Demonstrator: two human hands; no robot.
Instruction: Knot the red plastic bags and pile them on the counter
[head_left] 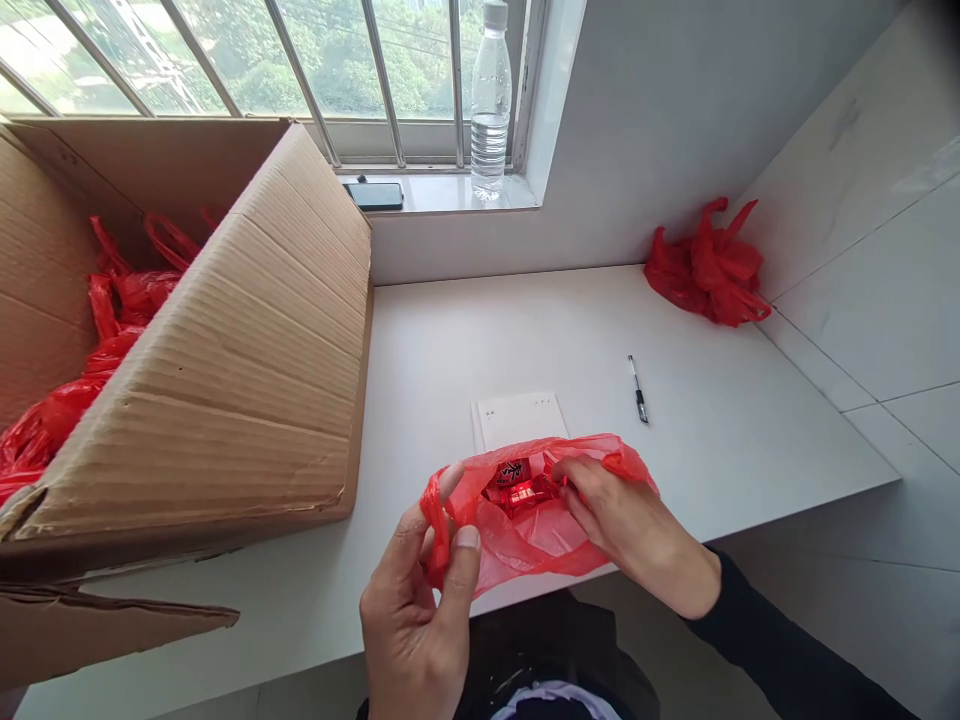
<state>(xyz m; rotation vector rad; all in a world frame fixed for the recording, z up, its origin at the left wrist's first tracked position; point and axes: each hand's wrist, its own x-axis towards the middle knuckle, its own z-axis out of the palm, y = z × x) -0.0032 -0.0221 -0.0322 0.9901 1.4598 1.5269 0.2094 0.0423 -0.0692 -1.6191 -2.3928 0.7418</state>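
Note:
A thin red plastic bag (525, 570) is held with its mouth spread toward me at the table's front edge. My left hand (424, 590) is closed on the bag's looped handle, gripping it between thumb and fingers. Inside lie shiny red wrapped packets (529, 493), one bearing dark lettering. My right hand (619, 515) reaches into the bag from the right, its fingers bent together against the right end of the packets. The bag's right edge and the hand itself partly hide these fingertips, so what they pinch is unclear.
Left stands a large open cardboard box (277, 370) containing red plastic bags (67, 410). On the white table (465, 330) are a notebook (521, 418), a pen (637, 390) and a knotted red bag (709, 265). A water bottle (490, 120) and a phone (375, 196) rest on the windowsill.

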